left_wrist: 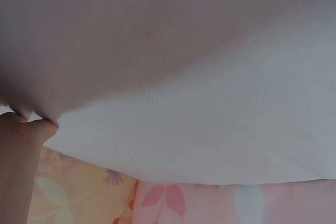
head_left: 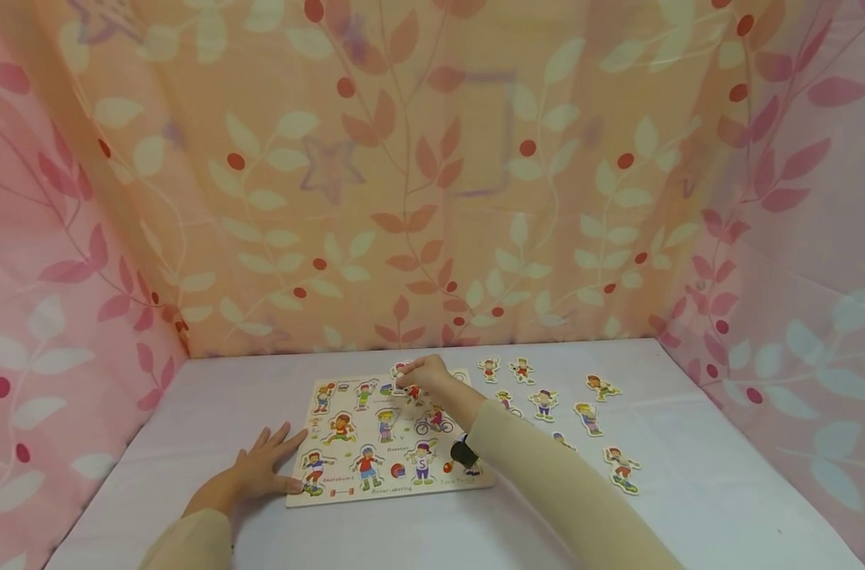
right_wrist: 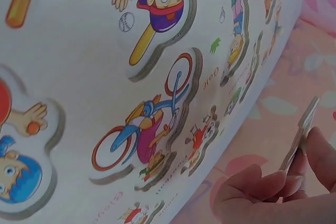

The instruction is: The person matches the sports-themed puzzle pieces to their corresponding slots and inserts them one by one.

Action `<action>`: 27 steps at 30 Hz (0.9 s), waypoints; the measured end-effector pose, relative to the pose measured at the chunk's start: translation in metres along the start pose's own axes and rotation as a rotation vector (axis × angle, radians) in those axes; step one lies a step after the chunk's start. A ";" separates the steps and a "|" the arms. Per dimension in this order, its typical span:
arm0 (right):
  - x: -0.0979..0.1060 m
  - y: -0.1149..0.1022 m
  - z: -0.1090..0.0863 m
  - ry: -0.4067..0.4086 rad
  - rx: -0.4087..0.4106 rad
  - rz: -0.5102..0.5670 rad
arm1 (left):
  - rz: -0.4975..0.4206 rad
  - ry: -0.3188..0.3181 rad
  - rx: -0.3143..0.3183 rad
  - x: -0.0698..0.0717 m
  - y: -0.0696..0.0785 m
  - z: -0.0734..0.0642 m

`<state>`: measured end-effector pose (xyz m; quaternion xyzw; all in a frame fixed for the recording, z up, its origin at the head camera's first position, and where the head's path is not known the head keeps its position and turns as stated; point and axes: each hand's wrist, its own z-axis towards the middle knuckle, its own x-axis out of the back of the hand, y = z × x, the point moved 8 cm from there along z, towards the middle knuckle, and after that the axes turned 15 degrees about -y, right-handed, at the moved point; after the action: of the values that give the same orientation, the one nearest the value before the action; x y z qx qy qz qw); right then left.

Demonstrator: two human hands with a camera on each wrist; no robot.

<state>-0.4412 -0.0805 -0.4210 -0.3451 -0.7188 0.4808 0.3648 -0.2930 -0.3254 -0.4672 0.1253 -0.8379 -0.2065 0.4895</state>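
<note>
A pale wooden puzzle board (head_left: 368,427) with cartoon sports figures and cut recesses lies on the table. My left hand (head_left: 257,467) rests at its left edge, fingers spread, thumb on the lower left corner; the left wrist view catches only part of this hand (left_wrist: 21,150). Over the far side of the board, my right hand (head_left: 432,378) pinches a thin puzzle piece (right_wrist: 299,135) between thumb and fingers. The right wrist view shows that piece edge-on, raised off the board, its picture hidden. A bicycle figure (right_wrist: 142,127) shows in the board below.
Loose figure pieces lie right of the board, among them a purple-capped one (head_left: 544,404), a yellow-haired one (head_left: 589,419) and a skateboarder (head_left: 620,471). The right forearm partly covers others. Leaf-patterned cloth (head_left: 418,198) surrounds the white table (head_left: 703,475).
</note>
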 end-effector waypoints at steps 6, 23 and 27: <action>-0.011 0.004 0.010 -0.003 -0.004 0.017 | 0.004 0.007 -0.006 0.000 -0.003 -0.003; -0.027 0.008 0.021 0.023 -0.053 0.067 | -0.018 0.010 -0.014 0.001 0.002 -0.002; -0.036 0.013 0.023 -0.006 -0.066 0.205 | -0.017 0.006 -0.008 0.001 0.003 -0.003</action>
<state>-0.4416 -0.1173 -0.4464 -0.4274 -0.6962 0.4927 0.3000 -0.2906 -0.3237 -0.4632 0.1311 -0.8345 -0.2135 0.4908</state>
